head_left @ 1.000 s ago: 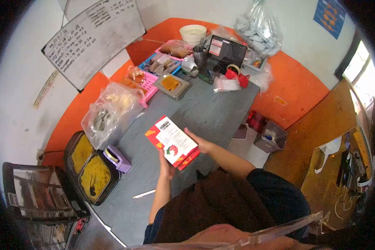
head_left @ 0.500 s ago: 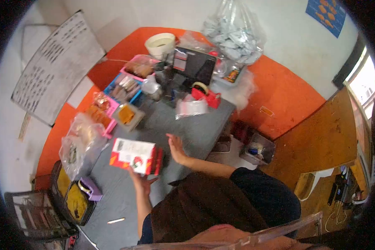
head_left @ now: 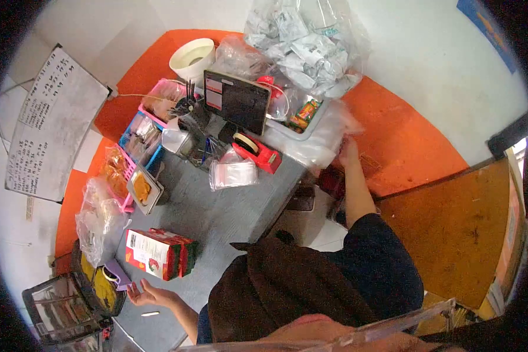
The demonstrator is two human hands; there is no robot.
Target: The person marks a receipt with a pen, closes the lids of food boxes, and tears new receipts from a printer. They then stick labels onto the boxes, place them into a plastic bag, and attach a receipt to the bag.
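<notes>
While the person leans over a grey table, both arms reach apart. Stacked red boxes lie flat on the table, just beyond the fingers of the left hand, not touching them. That hand rests palm up, fingers spread, holding nothing. A small white stick lies just beside its wrist. The right hand reaches off the table's far edge against a clear bag; its grip cannot be told.
</notes>
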